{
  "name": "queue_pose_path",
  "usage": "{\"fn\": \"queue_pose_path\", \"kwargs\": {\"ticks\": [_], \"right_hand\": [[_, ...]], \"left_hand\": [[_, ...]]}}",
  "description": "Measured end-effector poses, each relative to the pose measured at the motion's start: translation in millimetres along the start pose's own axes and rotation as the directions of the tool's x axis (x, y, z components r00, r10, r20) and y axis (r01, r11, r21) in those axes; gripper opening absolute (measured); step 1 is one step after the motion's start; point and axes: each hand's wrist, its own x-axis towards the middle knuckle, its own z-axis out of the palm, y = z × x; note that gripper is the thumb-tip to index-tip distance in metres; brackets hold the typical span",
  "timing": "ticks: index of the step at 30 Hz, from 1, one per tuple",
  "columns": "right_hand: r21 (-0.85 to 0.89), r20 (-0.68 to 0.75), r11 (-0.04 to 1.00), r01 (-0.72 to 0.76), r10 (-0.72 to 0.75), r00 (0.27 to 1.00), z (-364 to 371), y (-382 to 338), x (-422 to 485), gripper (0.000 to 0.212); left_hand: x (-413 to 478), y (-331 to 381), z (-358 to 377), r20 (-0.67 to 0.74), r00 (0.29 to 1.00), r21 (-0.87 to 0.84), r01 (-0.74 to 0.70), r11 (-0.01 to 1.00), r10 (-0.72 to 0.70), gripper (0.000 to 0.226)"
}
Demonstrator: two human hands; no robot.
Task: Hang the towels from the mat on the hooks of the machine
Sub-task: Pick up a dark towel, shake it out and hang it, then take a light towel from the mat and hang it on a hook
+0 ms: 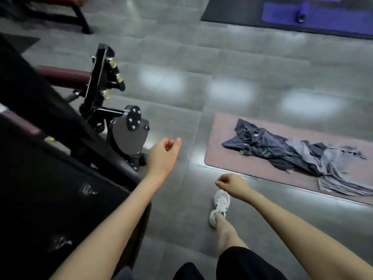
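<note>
**Head view: nothing picked up yet**

Left hand (164, 153) and right hand (232, 183) hang apart, fingers loosely curled, holding nothing. The towels (292, 154) lie in a crumpled heap on the pink mat (222, 158), ahead and to the right, well apart from either hand. A pick-up looks due next: step to the mat, stoop, grip one towel, then carry it to the blurred hooks (87, 189) on the machine (30, 168) at left.

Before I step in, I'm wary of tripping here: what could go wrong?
The towels lie in one tangled heap on the mat, so lifting one may drag others. The mat's edge sits ahead of the shoe and could catch it. The machine juts out close to the left hand, which might knock it.
</note>
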Motion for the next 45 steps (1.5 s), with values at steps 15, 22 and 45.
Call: {"fn": "queue_pose_path", "kwargs": {"ticks": [15,22,45], "right_hand": [[0.146,-0.086,0.967,-0.208,0.222,0.971,-259.0,103.8,231.1,0.031],[0.327,-0.148,0.878,-0.35,0.414,0.898,-366.1,134.5,387.8,0.03],[0.976,0.123,-0.086,-0.199,0.976,0.18,-594.9,317.1,592.0,0.026]], "left_hand": [[336.7,171.2,196.6,0.588,0.807,0.427,-0.367,0.826,0.054,0.032],[562.9,237.4,285.4,0.694,0.697,0.404,-0.584,0.704,0.179,0.034],[843.4,585.5,754.1,0.968,-0.12,-0.231,-0.765,0.601,0.219,0.009]]}}
